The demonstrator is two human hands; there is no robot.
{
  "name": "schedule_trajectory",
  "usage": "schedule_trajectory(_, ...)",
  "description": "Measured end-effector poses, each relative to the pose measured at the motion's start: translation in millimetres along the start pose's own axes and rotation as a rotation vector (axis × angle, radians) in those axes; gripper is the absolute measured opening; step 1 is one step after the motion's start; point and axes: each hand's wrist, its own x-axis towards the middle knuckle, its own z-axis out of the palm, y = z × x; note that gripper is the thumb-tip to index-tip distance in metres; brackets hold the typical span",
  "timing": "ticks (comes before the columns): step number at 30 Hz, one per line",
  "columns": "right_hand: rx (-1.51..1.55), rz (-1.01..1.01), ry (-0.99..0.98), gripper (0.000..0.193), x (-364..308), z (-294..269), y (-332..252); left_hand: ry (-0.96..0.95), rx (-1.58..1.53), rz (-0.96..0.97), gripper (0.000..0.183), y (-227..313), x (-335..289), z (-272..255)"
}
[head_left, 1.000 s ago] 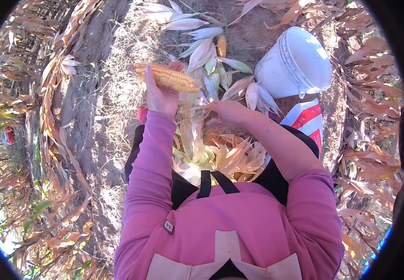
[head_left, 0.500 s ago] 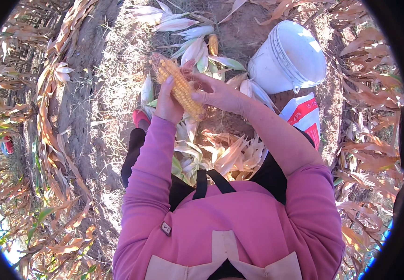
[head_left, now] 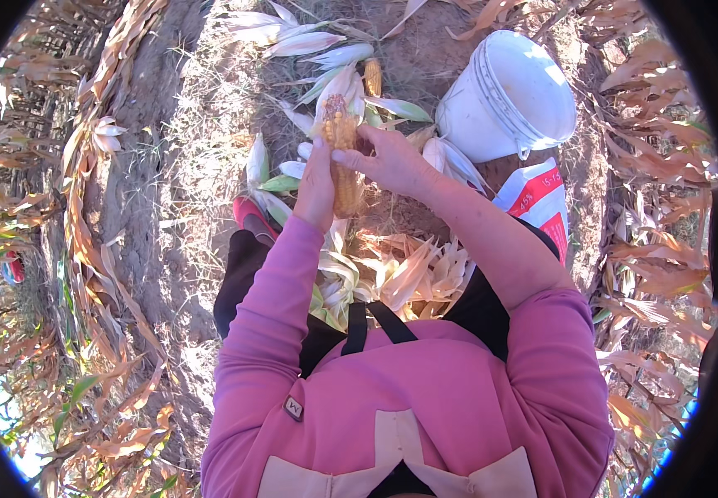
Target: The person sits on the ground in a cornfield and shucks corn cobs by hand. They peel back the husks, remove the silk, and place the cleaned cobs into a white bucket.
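A husked yellow corn cob (head_left: pixel 345 178) stands nearly upright in the picture between my two hands, its reddish tip pointing away from me. My left hand (head_left: pixel 316 187) grips it along its left side, thumb near the upper part. From the right, my right hand (head_left: pixel 392 162) has its thumb and fingers closed on the cob's upper half. Just beyond the tip lie pale corn husks (head_left: pixel 344 91) and another bare corn cob (head_left: pixel 373 76). Dry peeled husks (head_left: pixel 413 278) are heaped on the ground between my legs.
A white bucket (head_left: pixel 479 108) lies tipped at the far right, its mouth turned rightward. Near it is a red-and-white bag (head_left: pixel 533 195). Unhusked ears (head_left: pixel 305 44) lie on the soil at the far side. Dry corn stalks (head_left: pixel 93 232) line both sides.
The cob has turned from a leftward slant to nearly upright and shifted slightly right. My left hand moved right with it, and my right hand's fingers shifted along the cob.
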Motion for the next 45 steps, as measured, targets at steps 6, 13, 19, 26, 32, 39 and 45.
schedule_trajectory(6,0.052,0.005,-0.133,0.049,1,-11,6,-0.114,0.352,0.259,0.051,-6,1,-3)
schedule_trajectory(13,0.263,0.056,-0.296,0.036,-3,-27,11,-0.125,0.270,0.170,0.054,6,0,2)
schedule_trajectory(19,0.295,0.007,-0.233,0.035,-7,-26,5,-0.067,0.267,0.154,0.053,7,0,2)
schedule_trajectory(26,0.133,0.081,-0.133,0.039,-6,-21,-1,-0.060,0.740,0.458,0.044,-7,7,-7)
schedule_trajectory(32,0.208,0.108,-0.140,0.033,-7,-19,1,-0.027,0.688,0.412,0.045,-3,3,0)
schedule_trajectory(39,0.343,0.141,-0.160,0.028,-6,-16,11,-0.039,0.592,0.383,0.045,1,4,-1)
schedule_trajectory(45,0.218,0.098,-0.154,0.029,-6,-19,8,-0.032,0.681,0.358,0.045,8,0,5)
